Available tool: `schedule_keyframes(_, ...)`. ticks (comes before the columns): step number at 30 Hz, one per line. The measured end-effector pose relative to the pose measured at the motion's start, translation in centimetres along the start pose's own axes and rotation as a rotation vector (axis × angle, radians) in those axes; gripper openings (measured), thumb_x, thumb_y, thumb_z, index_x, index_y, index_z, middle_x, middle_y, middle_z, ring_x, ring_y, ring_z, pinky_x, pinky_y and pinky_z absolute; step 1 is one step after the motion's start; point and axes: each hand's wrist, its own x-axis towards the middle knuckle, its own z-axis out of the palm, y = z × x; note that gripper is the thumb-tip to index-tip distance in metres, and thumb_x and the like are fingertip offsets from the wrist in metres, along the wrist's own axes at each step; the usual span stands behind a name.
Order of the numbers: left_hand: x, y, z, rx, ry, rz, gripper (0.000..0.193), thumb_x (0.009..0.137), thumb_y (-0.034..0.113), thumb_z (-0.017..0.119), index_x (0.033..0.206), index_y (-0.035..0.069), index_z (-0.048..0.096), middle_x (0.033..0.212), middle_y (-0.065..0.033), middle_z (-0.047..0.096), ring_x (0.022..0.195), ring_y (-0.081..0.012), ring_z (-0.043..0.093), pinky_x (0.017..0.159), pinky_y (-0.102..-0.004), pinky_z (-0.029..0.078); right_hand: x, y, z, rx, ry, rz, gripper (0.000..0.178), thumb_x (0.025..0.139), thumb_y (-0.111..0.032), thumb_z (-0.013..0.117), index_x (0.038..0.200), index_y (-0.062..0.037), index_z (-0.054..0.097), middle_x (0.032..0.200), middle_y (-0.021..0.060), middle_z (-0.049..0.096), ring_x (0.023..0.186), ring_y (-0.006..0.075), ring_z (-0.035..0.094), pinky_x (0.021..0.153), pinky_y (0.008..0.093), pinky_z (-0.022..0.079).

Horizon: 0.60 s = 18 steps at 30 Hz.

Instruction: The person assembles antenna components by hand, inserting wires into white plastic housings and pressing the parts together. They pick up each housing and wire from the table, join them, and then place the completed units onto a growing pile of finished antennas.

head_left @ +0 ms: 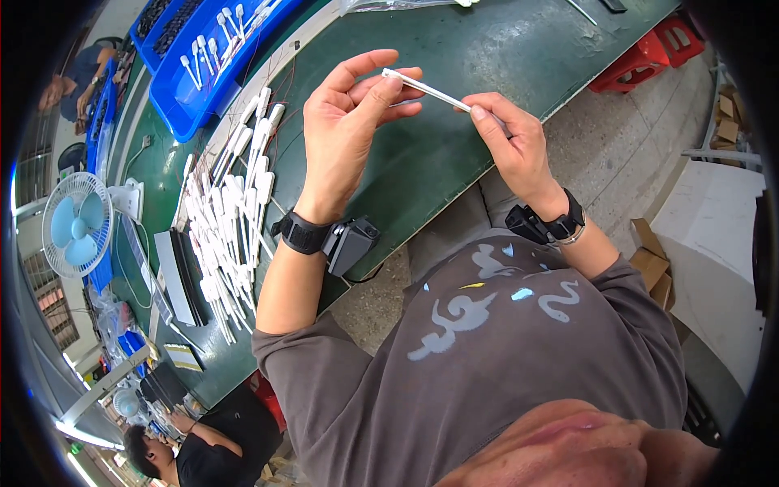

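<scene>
Above the green table (422,183), a slim white plastic stick (430,91) is stretched between my two hands. My left hand (342,130) pinches its left end between thumb and fingers, with the other fingers partly spread behind. At the opposite end, the thumb and forefinger of my right hand (518,150) close on the stick. It slants slightly down to the right and looks like two thin strips side by side. Left of my left forearm lies a heap of white sticks (223,219) with wider, flat ends, thin dark red wires among them.
A blue tray (185,122) with similar white pieces stands at the far left. Dark flat strips (180,276) and a fan (77,217) are beyond the heap. Red stools (649,57) stand past the table's right edge. Co-workers (219,438) sit at the left.
</scene>
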Motion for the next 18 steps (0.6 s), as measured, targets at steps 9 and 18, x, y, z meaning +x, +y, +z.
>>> schedule_keyframes(9, 0.0, -0.3, -0.1, 0.007, -0.062, 0.007, 0.036, 0.098, 0.007, 0.057, 0.132, -0.004, 0.053, 0.113, -0.0193, 0.068, 0.097, -0.0192, 0.069, 0.085, -0.0305, 0.059, -0.3, 0.3, -0.4, 0.104, -0.066, 0.042, 0.021, 0.101, -0.013, 0.051, 0.106, -0.0004, 0.066, 0.075, -0.0060, 0.051, 0.065, 0.0024, 0.038, 0.057, 0.0203, 0.031)
schedule_keyframes(18, -0.7, -0.5, 1.0, 0.022, -0.039, 0.072, 0.036, 0.098, 0.005, 0.056, 0.132, -0.005, 0.052, 0.114, -0.0199, 0.068, 0.099, -0.0188, 0.068, 0.085, -0.0306, 0.059, -0.6, 0.4, -0.3, 0.063, -0.058, 0.023, 0.021, 0.101, -0.014, 0.050, 0.108, -0.0007, 0.065, 0.080, -0.0043, 0.058, 0.066, 0.0025, 0.040, 0.059, 0.0202, 0.032)
